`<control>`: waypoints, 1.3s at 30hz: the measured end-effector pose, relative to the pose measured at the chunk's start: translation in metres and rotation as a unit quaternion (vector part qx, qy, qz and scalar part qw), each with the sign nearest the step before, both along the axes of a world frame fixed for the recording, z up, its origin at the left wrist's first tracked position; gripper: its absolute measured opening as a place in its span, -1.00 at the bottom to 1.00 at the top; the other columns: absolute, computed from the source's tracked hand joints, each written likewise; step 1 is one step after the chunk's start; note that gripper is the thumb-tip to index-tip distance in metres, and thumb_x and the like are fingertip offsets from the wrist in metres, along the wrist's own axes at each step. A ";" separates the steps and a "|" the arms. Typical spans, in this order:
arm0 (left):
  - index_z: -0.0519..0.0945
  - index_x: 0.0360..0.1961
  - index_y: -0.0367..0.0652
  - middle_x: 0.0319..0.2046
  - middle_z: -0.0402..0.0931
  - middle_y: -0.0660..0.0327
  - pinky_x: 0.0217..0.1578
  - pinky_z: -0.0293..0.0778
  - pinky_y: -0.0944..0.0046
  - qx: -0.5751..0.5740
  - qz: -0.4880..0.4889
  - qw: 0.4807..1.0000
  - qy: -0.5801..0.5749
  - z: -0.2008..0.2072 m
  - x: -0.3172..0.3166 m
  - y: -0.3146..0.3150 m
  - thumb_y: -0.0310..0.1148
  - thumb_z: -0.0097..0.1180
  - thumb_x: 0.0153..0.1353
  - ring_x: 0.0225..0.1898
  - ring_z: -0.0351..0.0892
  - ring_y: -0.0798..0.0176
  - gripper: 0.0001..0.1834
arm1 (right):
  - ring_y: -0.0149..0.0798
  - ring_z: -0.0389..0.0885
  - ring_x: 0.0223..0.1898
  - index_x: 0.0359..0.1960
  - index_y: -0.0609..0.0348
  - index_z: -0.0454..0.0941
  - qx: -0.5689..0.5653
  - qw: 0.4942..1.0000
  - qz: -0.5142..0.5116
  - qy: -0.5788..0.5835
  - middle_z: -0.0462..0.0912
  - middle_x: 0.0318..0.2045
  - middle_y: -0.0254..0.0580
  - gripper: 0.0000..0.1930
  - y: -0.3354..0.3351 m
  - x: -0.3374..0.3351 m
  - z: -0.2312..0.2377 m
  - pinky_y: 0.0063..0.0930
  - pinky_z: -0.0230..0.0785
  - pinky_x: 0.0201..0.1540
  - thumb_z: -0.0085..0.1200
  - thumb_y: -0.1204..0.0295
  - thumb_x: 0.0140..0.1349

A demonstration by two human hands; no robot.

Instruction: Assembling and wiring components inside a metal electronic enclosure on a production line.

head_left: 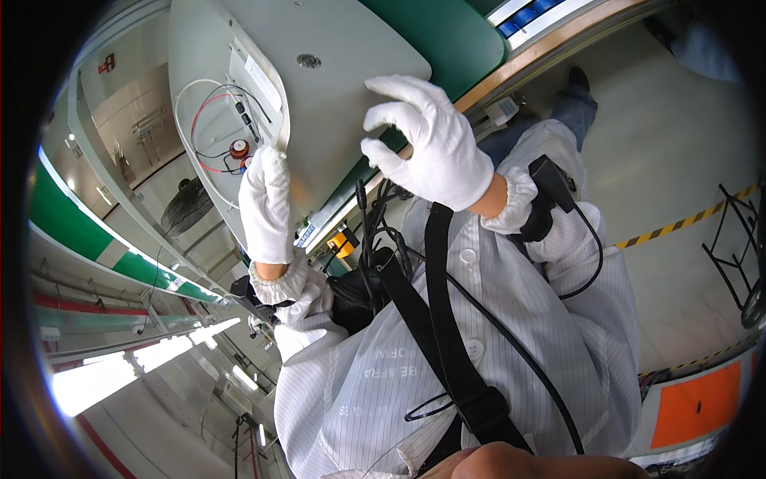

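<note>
Nearest is the smock (519,343), thin white cloth with fine dark stripes and gathered elastic cuffs, crossed by black webbing straps (411,319) that probably carry the worn gear; ahead of it the right hand (435,148), in a matt white fabric glove, hangs with fingers spread and curled, nothing between them, over the near side of a grey panel (351,48); the left hand (267,211), gloved alike, has its fingers pressed together at the panel's curved lip, perhaps to steady it, though I cannot tell whether they pinch anything; the panel, smooth and rounded at the corner, lies on the green worktop (475,48), which likely supports its broad face; just beyond the left fingertips sits a round red-rimmed part (239,148), joined by slim, loosely looped red wires (195,120); farther off, yellow-and-black tape (678,227) stripes the dull grey floor (630,152).
</note>
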State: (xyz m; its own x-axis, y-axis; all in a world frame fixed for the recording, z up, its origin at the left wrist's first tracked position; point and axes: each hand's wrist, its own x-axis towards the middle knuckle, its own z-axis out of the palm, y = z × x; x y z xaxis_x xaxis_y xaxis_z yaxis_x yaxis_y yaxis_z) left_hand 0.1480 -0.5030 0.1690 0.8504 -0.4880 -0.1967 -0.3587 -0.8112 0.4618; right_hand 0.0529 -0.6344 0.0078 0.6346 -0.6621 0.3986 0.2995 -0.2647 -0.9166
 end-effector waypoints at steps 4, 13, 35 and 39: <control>0.52 -0.02 -0.26 -0.30 0.51 0.39 -0.26 0.32 0.51 -0.023 -0.036 0.998 -0.038 -0.009 -0.003 -0.005 -0.09 -0.12 0.41 -0.31 0.38 0.54 -0.58 | -0.04 0.44 0.08 -0.36 0.04 0.51 -0.005 1.000 -0.001 -0.016 0.48 0.05 -0.22 -0.78 -0.003 0.009 0.004 -0.24 0.34 0.10 0.28 0.33 -0.02; 0.53 -0.11 -0.26 -0.38 0.47 0.40 -0.30 0.30 0.49 -0.062 -0.064 0.991 -0.099 -0.019 -0.004 -0.008 -0.18 -0.12 0.43 -0.36 0.33 0.54 -0.65 | -0.09 0.49 0.01 -0.36 0.08 0.53 -0.007 1.000 -0.026 -0.012 0.51 -0.01 -0.23 -0.71 0.010 0.013 0.019 -0.29 0.41 0.02 0.32 0.30 -0.10; 0.49 -0.08 -0.33 -0.29 0.55 0.22 -0.24 0.38 0.39 -0.045 -0.035 0.988 -0.144 -0.017 0.000 0.006 -0.25 -0.18 0.45 -0.29 0.45 0.40 -0.66 | 0.07 0.47 0.02 -0.46 0.24 0.45 0.040 0.999 -0.002 -0.029 0.39 0.05 0.01 -0.66 0.027 0.019 0.032 -0.11 0.35 0.11 0.33 0.35 -0.21; 0.51 -0.11 -0.33 -0.36 0.52 0.24 -0.32 0.36 0.41 -0.082 -0.034 0.986 -0.142 -0.022 -0.002 0.007 -0.29 -0.16 0.43 -0.35 0.42 0.42 -0.69 | 0.14 0.44 0.07 -0.50 0.27 0.48 0.032 0.999 -0.007 -0.037 0.37 0.09 0.08 -0.67 0.020 0.029 0.039 -0.12 0.31 0.19 0.36 0.36 -0.26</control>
State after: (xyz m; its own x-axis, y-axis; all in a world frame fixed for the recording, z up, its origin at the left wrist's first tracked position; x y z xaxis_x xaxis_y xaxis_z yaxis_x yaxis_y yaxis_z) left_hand 0.1464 -0.4956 0.1472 0.8239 -0.5516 0.1303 -0.5434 -0.7035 0.4579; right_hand 0.0823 -0.6146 0.0471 0.5954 -0.6961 0.4012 0.3647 -0.2107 -0.9070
